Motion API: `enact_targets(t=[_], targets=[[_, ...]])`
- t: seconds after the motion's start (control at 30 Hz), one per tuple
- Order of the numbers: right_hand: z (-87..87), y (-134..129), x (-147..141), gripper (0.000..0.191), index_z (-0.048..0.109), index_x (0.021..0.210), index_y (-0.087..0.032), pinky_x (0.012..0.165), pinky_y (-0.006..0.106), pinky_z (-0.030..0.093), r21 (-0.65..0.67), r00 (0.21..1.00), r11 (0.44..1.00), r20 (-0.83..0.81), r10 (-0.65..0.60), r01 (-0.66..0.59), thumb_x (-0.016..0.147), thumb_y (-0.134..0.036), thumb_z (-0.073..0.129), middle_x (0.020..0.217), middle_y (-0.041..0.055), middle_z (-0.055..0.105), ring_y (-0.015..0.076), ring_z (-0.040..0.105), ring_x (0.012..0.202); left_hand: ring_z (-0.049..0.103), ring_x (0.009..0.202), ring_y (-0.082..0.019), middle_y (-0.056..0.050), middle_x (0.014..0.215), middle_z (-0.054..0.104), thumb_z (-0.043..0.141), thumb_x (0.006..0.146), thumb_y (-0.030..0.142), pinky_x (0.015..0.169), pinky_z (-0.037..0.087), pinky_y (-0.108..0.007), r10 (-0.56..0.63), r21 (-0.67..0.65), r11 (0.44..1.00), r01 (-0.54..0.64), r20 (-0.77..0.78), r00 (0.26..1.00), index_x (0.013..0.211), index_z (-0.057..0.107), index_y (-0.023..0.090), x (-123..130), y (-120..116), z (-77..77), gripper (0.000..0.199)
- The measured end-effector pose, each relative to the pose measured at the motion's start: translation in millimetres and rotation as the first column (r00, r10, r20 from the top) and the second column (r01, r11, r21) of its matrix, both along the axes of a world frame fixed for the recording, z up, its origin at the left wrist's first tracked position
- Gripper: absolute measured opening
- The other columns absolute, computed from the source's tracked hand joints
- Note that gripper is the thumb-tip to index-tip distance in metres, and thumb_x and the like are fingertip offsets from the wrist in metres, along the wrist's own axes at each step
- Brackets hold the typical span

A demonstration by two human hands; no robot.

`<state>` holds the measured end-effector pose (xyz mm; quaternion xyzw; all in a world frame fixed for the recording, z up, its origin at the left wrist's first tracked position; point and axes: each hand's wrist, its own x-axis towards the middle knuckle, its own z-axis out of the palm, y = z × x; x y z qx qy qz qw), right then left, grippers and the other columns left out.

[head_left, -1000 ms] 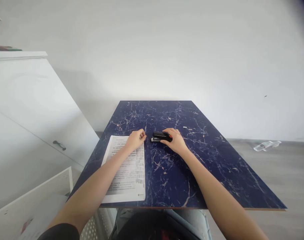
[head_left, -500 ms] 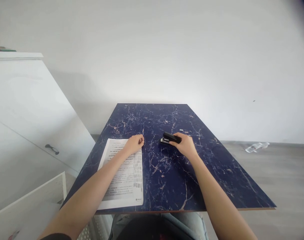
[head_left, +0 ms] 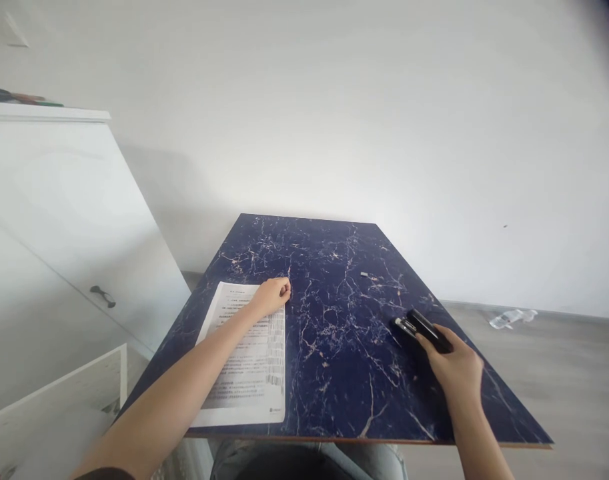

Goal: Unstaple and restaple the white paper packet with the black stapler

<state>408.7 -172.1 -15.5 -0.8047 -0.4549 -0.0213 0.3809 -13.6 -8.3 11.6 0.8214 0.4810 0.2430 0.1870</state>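
Observation:
Printed sheets of paper (head_left: 244, 380) lie on the left part of the dark blue marbled table (head_left: 329, 400). My left hand (head_left: 273, 295) rests closed on their top right corner; whether its curled fingers hold anything is hidden. At the right side of the table, my right hand (head_left: 457, 363) grips a black stapler (head_left: 424, 330) by its rear end, with its front pointing up and to the left. A small pale piece (head_left: 364, 274) lies on the table beyond the stapler.
A white cabinet (head_left: 84, 200) with a dark handle stands at the left, with items on its top. A white-framed panel (head_left: 59, 407) is at the lower left. Clear crumpled plastic (head_left: 511, 319) lies on the floor at the right, by the wall.
My right hand has moved right and nearer to me with the stapler, which is now angled differently. My left hand stays on the paper. The view has shifted slightly.

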Motion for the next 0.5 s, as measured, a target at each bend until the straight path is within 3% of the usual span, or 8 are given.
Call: enact_targets(t=[0.2, 0.33, 0.43, 0.5], targets=[[-5.2, -4, 5, 0.053, 0.074, 0.11, -0.022, 0.079, 0.046, 0.052, -0.051, 0.999, 0.998, 0.001, -0.042, 0.042, 0.072, -0.058, 0.067, 0.088, 0.011, 0.076, 0.0363, 0.07, 0.085, 0.061, 0.068, -0.017, -0.001, 0.072, 0.067, 0.056, 0.084, 0.018, 0.066, 0.043, -0.027, -0.015, 0.01, 1.0, 0.015, 0.009, 1.0, 0.08, 0.064, 0.022, -1, 1, -1.9, 0.01], [2.6, -6, -9, 0.054, 0.072, 0.107, -0.022, 0.082, 0.05, 0.049, -0.065, 0.997, 0.997, 0.059, -0.048, 0.052, 0.071, -0.063, 0.069, 0.091, 0.0129, 0.075, 0.0392, 0.066, 0.091, 0.061, 0.068, -0.017, -0.001, 0.073, 0.066, 0.056, 0.085, 0.018, 0.066, 0.043, -0.027, -0.037, 0.003, 0.999, 0.037, 0.019, 0.999, 0.08, 0.063, 0.022, -2, 2, -2.7, 0.01], [15.5, -11, -31, 0.057, 0.067, 0.115, -0.019, 0.096, 0.055, 0.042, 0.161, 0.962, 0.98, 0.224, -0.155, 0.12, 0.076, -0.061, 0.068, 0.115, 0.0179, 0.07, 0.0424, 0.058, 0.112, 0.06, 0.067, -0.017, -0.001, 0.072, 0.066, 0.055, 0.085, 0.018, 0.065, 0.042, -0.027, -0.041, 0.002, 0.999, 0.041, 0.012, 0.999, 0.08, 0.063, 0.022, -3, 2, -2.8, 0.01], [22.5, -12, -52, 0.041, 0.065, 0.114, -0.018, 0.105, 0.055, 0.037, 0.333, 0.939, 0.941, 0.302, -0.162, 0.055, 0.085, -0.048, 0.063, 0.123, 0.0181, 0.066, 0.0386, 0.057, 0.117, 0.06, 0.067, -0.018, -0.001, 0.072, 0.065, 0.055, 0.085, 0.018, 0.065, 0.041, -0.027, -0.038, 0.01, 0.999, 0.038, 0.001, 0.999, 0.08, 0.063, 0.022, -2, 1, -2.5, 0.01]])
